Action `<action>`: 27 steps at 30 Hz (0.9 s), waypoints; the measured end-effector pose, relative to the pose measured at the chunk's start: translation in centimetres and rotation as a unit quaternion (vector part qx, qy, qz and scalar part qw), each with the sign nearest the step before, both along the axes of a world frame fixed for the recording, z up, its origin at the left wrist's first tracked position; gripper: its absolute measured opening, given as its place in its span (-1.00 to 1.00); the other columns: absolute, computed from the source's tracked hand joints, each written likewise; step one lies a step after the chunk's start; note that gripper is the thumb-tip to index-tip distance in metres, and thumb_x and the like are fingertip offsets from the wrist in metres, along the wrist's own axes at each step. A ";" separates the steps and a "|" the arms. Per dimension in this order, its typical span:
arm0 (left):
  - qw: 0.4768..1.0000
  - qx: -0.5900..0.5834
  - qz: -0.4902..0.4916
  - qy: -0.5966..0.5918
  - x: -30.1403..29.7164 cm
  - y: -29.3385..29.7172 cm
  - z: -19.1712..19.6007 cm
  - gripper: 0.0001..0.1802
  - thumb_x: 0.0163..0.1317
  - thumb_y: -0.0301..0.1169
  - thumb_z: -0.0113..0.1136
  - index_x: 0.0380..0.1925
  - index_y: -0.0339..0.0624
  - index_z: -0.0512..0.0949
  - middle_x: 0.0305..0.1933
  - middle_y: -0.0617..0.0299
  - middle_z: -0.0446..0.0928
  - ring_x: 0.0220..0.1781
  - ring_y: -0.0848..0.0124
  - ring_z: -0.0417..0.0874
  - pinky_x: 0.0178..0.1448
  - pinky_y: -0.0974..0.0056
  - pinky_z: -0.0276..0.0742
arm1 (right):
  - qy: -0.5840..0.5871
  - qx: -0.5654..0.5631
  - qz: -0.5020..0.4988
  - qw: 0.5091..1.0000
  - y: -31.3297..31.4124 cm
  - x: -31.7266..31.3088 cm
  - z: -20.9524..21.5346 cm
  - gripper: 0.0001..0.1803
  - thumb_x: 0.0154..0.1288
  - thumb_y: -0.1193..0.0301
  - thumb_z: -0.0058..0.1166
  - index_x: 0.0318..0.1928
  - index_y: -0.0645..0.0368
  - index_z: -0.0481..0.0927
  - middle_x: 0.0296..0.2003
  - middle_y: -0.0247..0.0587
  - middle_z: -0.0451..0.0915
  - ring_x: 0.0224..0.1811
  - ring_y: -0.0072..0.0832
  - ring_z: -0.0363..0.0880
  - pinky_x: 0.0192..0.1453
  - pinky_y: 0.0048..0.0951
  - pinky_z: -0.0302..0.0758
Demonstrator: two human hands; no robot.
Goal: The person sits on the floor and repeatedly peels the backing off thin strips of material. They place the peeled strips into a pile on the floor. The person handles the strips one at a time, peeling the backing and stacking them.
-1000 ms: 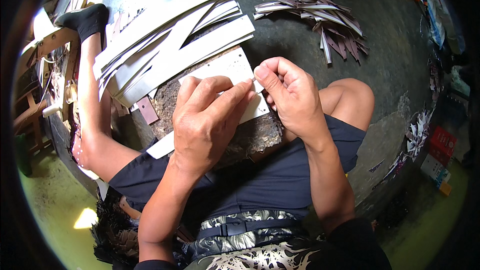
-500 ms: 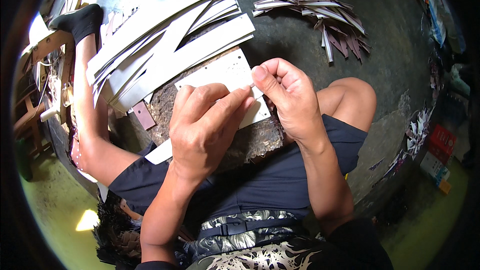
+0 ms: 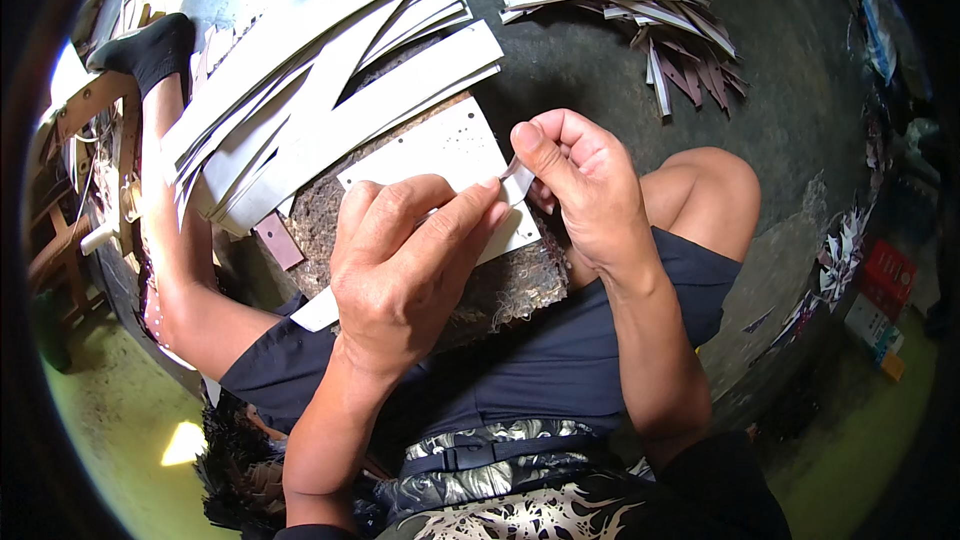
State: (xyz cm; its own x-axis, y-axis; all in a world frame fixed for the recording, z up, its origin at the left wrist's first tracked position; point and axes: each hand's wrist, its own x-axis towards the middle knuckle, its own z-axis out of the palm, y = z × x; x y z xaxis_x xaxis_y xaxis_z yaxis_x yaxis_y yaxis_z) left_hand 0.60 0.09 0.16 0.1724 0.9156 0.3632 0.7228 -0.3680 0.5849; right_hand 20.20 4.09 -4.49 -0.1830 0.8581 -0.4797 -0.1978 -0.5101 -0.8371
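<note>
A narrow white strip (image 3: 517, 181) crosses a white board with small dark holes (image 3: 430, 143), which lies on a rough brown block (image 3: 318, 208) in front of me. My left hand (image 3: 395, 265) is closed over the strip, its fingertips pressing near the board's right side. Between thumb and forefinger, my right hand (image 3: 588, 185) pinches the strip's right end, lifted and bent up from the board. A white strip end (image 3: 318, 310) sticks out at the lower left of my left hand. My palm hides the middle of the strip.
Long white sheets (image 3: 360, 90) lie stacked beyond the block. A loose pile of brown and white strips (image 3: 640, 10) rests on the dark floor at the far right. A small mauve piece with holes (image 3: 279, 242) sits left of the block. Wooden frame parts (image 3: 95, 110) stand at far left.
My right hand has moved slightly right and away from my left fingertips, so more of the white strip's raised end shows between them. My left hand stays pressed down.
</note>
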 end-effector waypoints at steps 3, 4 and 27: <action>1.000 0.000 -0.006 0.005 -0.1 0.1 0.1 -0.61 0.12 -0.48 0.76 -0.01 -0.06 0.90 -0.21 0.28 0.71 -0.29 0.34 0.57 -0.20 0.21 0.46 | -0.003 -0.007 -0.002 1.000 0.1 0.2 -0.6 -0.70 0.77 0.21 0.31 -0.06 0.22 0.71 -0.38 -0.62 0.55 -0.42 -0.88 0.31 -0.39 -0.66 0.23; 1.000 0.001 -0.008 0.006 -0.1 0.1 0.1 -0.61 0.12 -0.48 0.76 -0.01 -0.06 0.90 -0.21 0.28 0.71 -0.29 0.34 0.57 -0.20 0.21 0.46 | -0.009 -0.017 -0.006 1.000 0.2 0.3 -0.8 -0.70 0.77 0.21 0.31 -0.07 0.21 0.70 -0.39 -0.62 0.55 -0.43 -0.88 0.31 -0.40 -0.66 0.22; 1.000 -0.013 -0.014 0.007 -0.2 0.0 0.3 -0.59 0.12 -0.49 0.76 0.01 -0.02 0.92 -0.18 0.29 0.71 -0.28 0.33 0.57 -0.21 0.22 0.50 | -0.265 -0.009 0.002 0.964 1.4 1.4 -5.6 -0.53 0.67 0.09 0.37 -0.13 0.34 0.76 -0.42 -0.23 0.72 -0.36 -0.54 0.58 -0.19 -0.32 0.56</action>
